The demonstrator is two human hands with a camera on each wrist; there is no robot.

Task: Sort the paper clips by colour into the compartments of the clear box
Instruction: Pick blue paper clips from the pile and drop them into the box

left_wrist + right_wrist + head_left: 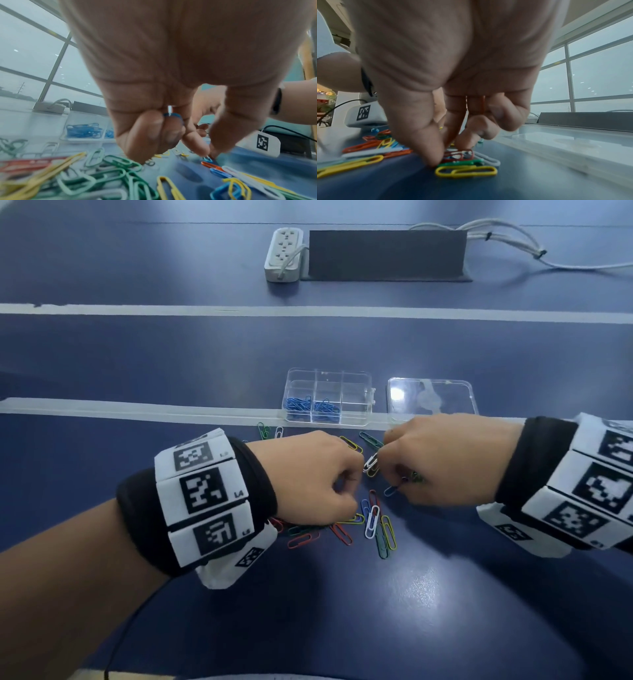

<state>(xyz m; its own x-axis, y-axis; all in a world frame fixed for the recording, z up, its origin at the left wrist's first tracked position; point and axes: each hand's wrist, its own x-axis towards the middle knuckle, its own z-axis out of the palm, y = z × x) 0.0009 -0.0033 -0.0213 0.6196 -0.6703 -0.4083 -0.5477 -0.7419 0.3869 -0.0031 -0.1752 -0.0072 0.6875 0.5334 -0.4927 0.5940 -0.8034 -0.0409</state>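
Observation:
The clear box (356, 397) stands just beyond my hands, with blue clips (310, 407) in its two front left compartments. A loose pile of coloured paper clips (373, 525) lies on the blue table between and below my hands. My left hand (346, 474) is curled over the pile. It holds a blue clip (171, 115) tucked in its curled fingers, and its thumb and forefinger pinch another blue clip (207, 159) on the table. My right hand (394, 470) keeps a red clip (482, 104) under its curled fingers, while its thumb and forefinger close on a red clip (459, 154) on the table.
The box's clear lid (432, 399) lies flat to the right of the box. A white power strip (283, 254) and a dark panel (387, 254) sit far back. A pale tape line (137, 410) runs under the box. White, green and yellow clips lie around my fingers.

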